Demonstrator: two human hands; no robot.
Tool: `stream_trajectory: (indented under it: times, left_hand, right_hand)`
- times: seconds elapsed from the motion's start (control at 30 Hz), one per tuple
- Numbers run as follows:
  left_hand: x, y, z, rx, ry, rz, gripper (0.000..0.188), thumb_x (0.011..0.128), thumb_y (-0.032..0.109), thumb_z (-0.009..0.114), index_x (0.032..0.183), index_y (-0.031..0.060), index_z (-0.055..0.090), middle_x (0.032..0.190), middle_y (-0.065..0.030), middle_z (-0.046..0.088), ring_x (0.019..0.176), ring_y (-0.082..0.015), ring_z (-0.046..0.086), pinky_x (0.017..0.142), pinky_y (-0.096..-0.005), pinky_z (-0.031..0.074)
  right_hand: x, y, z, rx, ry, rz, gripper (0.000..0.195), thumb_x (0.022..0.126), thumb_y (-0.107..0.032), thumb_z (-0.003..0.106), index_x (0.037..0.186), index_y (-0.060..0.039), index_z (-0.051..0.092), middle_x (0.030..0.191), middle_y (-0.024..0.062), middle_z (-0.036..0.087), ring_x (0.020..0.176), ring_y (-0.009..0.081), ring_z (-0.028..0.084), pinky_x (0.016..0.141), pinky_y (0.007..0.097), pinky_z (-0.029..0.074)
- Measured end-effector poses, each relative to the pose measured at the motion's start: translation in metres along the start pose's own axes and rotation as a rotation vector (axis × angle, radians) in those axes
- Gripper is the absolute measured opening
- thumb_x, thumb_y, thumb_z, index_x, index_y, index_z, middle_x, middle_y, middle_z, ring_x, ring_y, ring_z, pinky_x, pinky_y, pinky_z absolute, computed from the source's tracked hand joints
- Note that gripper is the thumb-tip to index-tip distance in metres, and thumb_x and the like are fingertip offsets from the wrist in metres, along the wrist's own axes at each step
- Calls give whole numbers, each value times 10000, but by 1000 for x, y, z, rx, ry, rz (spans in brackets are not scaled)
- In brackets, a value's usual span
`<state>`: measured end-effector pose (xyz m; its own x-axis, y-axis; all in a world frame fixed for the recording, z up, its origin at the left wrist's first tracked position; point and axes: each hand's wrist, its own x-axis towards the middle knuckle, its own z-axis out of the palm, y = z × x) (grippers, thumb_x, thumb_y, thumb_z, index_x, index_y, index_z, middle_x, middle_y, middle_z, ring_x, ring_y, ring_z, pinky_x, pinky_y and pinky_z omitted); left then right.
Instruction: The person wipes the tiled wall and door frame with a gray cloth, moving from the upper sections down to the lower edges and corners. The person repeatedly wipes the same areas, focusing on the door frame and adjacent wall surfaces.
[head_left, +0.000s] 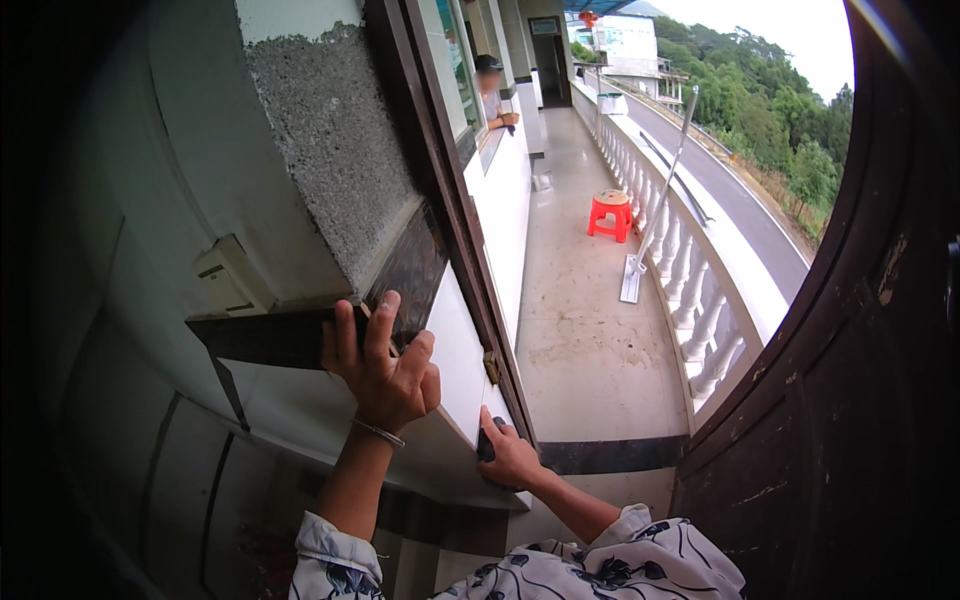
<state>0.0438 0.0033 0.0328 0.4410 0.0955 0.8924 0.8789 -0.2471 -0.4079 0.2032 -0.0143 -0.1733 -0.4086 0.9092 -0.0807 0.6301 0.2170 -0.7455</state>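
My left hand (390, 367) rests with spread fingers on the wall's corner, over the edge of a dark tile strip (262, 334) and beside another dark glossy tile (412, 277). Lower and to the right, my right hand (510, 454) holds a dark object (489, 442) against the white tiles (457, 337) near the door frame, its index finger stretched upward. What that object is, I cannot tell, as the hand covers much of it. Above the dark tiles the wall shows a band of rough grey cement (330, 135).
A brown door frame (465, 247) stands close right of both hands, with an open dark door (825, 420) at far right. Outside are a red plastic stool (610, 216), a flat mop (631, 279) leaning on a white balustrade (701, 322), and a person (491, 101) at a window. A light switch (229, 281) is at left.
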Motion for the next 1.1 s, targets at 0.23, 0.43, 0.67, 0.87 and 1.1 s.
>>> stream_trajectory:
  times: [0.23, 0.43, 0.67, 0.87, 1.1]
  left_hand:
    - [1, 0, -1, 8, 3, 3, 187, 815, 182, 533, 853, 206, 714, 1485, -118, 482, 1471, -467, 242, 1164, -621, 157]
    - [0, 0, -2, 20, -12, 12, 201, 821, 185, 519, 860, 196, 716, 1476, -141, 479, 1462, -475, 241, 1161, -618, 166]
    - [1, -1, -3, 37, -32, 37, 230, 824, 186, 496, 876, 179, 720, 1461, -181, 471, 1446, -494, 232, 1161, -612, 172]
    - [1, -1, -2, 28, -28, 38, 225, 820, 180, 500, 873, 179, 719, 1460, -181, 475, 1454, -492, 224, 1162, -610, 166]
    - [1, -2, -1, 12, -12, 35, 223, 810, 167, 502, 869, 183, 717, 1462, -171, 476, 1453, -490, 227, 1160, -604, 177]
  right_hand:
    - [-5, -8, -7, -2, -17, 30, 1096, 735, -320, 724, 1621, -230, 86, 1337, 292, 523, 1105, 483, 611, 975, 484, 501]
    - [-3, -7, -5, 5, -20, 42, 1109, 722, -320, 728, 1621, -237, 84, 1369, 300, 507, 1120, 490, 604, 989, 484, 493]
    - [-2, -5, -2, 9, -8, 38, 1111, 718, -309, 732, 1620, -240, 87, 1378, 323, 493, 1129, 498, 598, 995, 492, 488]
    - [-3, -5, -1, 10, -1, 36, 1101, 730, -303, 728, 1620, -236, 83, 1373, 319, 499, 1132, 498, 595, 997, 498, 487]
    - [-2, -5, -1, 12, 1, 39, 1101, 729, -300, 734, 1620, -227, 93, 1345, 313, 516, 1127, 493, 598, 992, 488, 495]
